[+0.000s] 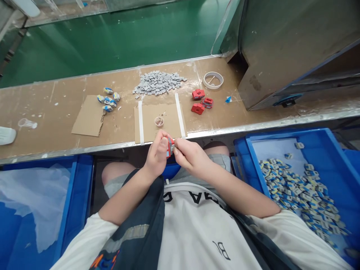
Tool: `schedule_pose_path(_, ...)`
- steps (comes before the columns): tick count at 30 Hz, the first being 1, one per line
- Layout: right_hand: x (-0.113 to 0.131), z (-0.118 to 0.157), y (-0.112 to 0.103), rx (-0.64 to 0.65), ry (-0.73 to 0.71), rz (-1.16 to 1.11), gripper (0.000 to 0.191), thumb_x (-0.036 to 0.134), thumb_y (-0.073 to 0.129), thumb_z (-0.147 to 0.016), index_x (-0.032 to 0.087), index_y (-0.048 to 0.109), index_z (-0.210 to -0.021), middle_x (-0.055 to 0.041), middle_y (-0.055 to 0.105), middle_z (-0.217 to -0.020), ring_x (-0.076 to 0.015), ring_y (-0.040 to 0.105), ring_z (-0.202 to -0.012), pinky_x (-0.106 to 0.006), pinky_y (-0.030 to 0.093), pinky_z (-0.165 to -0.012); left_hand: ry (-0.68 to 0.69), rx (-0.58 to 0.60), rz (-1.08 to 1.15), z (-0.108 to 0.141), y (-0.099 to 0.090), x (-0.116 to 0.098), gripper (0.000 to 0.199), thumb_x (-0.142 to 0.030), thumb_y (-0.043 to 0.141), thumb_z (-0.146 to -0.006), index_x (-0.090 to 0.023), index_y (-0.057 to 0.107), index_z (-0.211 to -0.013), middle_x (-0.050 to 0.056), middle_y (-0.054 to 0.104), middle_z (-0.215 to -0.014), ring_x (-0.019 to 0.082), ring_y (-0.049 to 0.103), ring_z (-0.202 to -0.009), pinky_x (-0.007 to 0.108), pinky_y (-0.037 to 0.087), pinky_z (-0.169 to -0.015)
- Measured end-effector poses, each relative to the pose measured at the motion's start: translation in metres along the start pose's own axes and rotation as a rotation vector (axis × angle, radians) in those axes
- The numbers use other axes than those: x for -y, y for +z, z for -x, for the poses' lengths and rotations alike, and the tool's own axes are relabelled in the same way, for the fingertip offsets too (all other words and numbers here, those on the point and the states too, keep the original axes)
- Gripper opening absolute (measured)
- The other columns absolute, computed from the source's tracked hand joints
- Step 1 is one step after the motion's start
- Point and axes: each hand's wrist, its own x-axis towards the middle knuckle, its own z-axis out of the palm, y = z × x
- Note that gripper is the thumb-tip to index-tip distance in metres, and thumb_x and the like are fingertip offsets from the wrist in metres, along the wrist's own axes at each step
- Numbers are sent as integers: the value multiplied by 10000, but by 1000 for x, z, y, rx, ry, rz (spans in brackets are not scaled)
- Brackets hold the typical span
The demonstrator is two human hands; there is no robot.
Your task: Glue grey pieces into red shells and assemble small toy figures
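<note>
My left hand (158, 153) is closed around a small red and grey plastic part (169, 147), just off the table's front edge. From the other side my right hand (191, 154) pinches at the same part, thumb and forefinger pressed together. Whether the right fingers also hold a smaller piece is hidden. Beyond my hands lies a cardboard pad (160, 112) with two white tape strips, and on it stands a small clear cup (159, 121). Three red plastic parts (198, 94) lie to its right. A heap of small grey pieces (159, 83) is spread behind the pad.
Several white, blue and yellow parts (108, 101) sit near a loose cardboard sheet (87, 116). A tape roll (213, 80) lies at the back right, beside a metal housing (281, 45). Blue bins flank me: the right bin (334, 157) holds many parts, the left bin (74, 195) a white sheet.
</note>
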Motion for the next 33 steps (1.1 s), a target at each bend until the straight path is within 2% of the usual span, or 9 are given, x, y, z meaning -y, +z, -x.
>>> schedule_pose_path(4,-5,-4,-2,39,11,-42,244,250,433,-1062,251,361,-829,22,461,-751,-152,430,-663,-282,360,-636,-154,34,106,-5,0,-1,585,-803,493,-954,-225,508,-867,-48,406,-607,102,355,-503,246,303,-489)
schedule_pose_path(13,-3,-15,-3,119,66,-146,254,282,478,-1053,239,402,-815,30,501,-747,-141,448,-658,-274,354,-639,-295,-35,333,-9,-3,3,547,-756,604,-918,-220,511,-864,-72,378,-582,58,285,-433,170,203,-410)
schedule_pose_path(16,-10,-27,-5,143,25,-210,309,368,422,-1098,228,471,-827,19,529,-744,-144,475,-667,-276,372,-661,-367,84,525,-15,-13,0,562,-763,530,-945,-212,513,-833,-80,334,-526,61,238,-404,156,187,-384)
schedule_pose_path(19,-36,-50,-8,-49,68,-67,400,456,416,-1095,231,441,-765,12,489,-694,-161,466,-664,-294,339,-666,-360,208,649,-20,-27,-6,568,-747,547,-947,-198,523,-805,-70,373,-549,52,235,-407,149,201,-379)
schedule_pose_path(21,-57,-70,-9,-178,201,105,434,500,440,-1075,235,401,-733,4,483,-678,-178,473,-673,-303,297,-655,-315,191,656,-24,-37,-7,569,-746,619,-915,-188,550,-825,-69,407,-586,36,241,-416,139,202,-387)
schedule_pose_path(24,-79,-95,-8,-86,343,322,468,538,425,-1075,228,453,-726,-31,575,-713,-208,527,-719,-308,251,-641,-169,76,528,-28,-56,-1,589,-746,759,-810,-187,620,-932,-42,546,-672,29,318,-438,142,247,-393)
schedule_pose_path(27,-84,-107,-7,81,309,460,507,548,412,-1084,215,525,-719,-61,642,-754,-218,555,-742,-314,227,-636,-16,-6,202,-33,-74,9,559,-574,914,-735,-179,691,-1062,16,695,-830,56,486,-527,171,381,-453)
schedule_pose_path(30,-80,-114,-7,169,252,501,495,519,431,-1085,205,580,-734,-72,672,-776,-214,559,-754,-314,231,-639,39,-18,-106,-37,-85,18,510,-421,950,-725,-168,741,-1115,66,762,-1005,132,664,-758,230,537,-652)
schedule_pose_path(33,-78,-119,-6,205,206,481,453,459,432,-1089,198,617,-767,-72,687,-797,-206,553,-762,-314,244,-652,99,-25,-314,-39,-88,23,429,-395,900,-790,-185,763,-1138,74,773,-1089,202,714,-978,321,572,-903)
